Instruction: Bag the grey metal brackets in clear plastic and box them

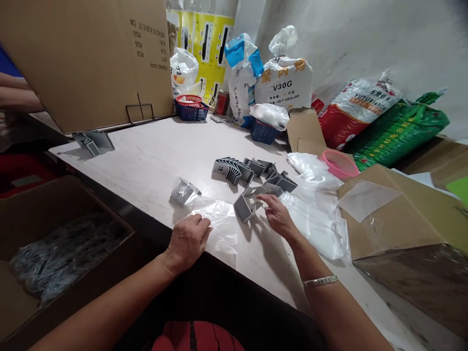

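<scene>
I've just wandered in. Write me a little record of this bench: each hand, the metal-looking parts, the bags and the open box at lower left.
Left hand: fingers on a clear plastic bag
Right hand: fingertips at a gray bracket; grip unclear
Nested gray parts: beyond the hands
Wrapped part: left of the plastic bag
Flat bags: right of the right hand
Open box: contains many clear-wrapped items

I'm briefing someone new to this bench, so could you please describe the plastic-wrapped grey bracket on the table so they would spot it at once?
Find the white table, then the left hand at its near edge. Just beyond that hand lies the plastic-wrapped grey bracket, in crinkled clear film, whereas the clustered brackets to its right look bare.
</scene>
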Demonstrator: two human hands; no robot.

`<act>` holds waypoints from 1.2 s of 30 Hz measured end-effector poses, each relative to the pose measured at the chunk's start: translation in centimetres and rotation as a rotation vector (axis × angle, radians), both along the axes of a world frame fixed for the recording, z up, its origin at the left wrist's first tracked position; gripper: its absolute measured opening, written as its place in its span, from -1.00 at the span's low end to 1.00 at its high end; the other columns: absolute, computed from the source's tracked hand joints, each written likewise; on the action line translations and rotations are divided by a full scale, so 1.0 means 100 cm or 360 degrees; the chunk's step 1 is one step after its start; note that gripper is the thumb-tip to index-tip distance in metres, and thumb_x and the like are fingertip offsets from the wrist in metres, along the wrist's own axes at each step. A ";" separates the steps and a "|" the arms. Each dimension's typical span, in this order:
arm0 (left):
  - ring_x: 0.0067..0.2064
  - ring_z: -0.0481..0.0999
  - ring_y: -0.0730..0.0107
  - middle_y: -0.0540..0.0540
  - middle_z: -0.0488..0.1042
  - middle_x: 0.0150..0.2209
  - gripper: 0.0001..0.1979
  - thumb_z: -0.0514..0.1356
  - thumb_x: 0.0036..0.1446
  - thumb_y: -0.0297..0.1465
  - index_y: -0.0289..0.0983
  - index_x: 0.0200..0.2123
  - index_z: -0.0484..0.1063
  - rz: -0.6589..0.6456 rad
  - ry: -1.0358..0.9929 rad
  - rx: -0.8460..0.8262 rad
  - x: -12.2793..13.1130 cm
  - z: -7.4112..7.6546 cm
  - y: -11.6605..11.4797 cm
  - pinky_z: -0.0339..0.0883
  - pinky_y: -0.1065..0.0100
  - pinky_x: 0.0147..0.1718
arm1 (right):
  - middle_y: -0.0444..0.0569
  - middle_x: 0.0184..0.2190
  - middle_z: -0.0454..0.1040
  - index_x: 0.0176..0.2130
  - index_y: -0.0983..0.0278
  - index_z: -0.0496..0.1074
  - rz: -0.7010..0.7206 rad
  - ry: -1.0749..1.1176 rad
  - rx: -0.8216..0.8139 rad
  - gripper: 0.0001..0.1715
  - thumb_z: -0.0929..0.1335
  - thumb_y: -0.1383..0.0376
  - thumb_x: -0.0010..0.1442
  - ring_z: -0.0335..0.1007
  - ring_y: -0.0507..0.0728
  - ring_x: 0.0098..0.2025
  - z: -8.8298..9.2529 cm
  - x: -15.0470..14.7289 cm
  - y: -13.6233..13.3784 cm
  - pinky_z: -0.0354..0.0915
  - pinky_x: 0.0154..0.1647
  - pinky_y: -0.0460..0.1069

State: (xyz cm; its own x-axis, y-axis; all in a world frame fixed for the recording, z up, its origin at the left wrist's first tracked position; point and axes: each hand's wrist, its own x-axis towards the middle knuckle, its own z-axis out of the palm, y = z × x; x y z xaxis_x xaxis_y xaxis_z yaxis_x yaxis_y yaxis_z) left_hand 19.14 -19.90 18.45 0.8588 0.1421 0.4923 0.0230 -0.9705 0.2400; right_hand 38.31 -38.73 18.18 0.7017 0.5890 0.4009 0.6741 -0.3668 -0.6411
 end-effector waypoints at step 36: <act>-0.59 0.21 0.56 0.06 0.27 -0.68 -0.81 0.20 -0.13 -0.35 -0.32 -0.67 0.34 -0.0206 0.0271 -0.1403 0.012 0.044 -0.047 0.09 0.47 -0.58 | -0.05 -0.50 0.36 -0.33 0.33 0.37 0.0141 -0.0758 0.0054 -0.83 0.21 0.34 0.19 0.24 0.01 -0.49 0.043 -0.099 0.002 0.21 -0.51 -0.09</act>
State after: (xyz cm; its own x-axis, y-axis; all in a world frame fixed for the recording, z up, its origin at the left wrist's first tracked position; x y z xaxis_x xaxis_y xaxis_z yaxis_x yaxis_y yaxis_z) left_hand 20.35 -24.62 22.85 0.9453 0.3049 0.1157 0.0298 -0.4339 0.9004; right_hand 28.41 -38.58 22.44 0.3832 0.6192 0.6854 0.9233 -0.2789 -0.2642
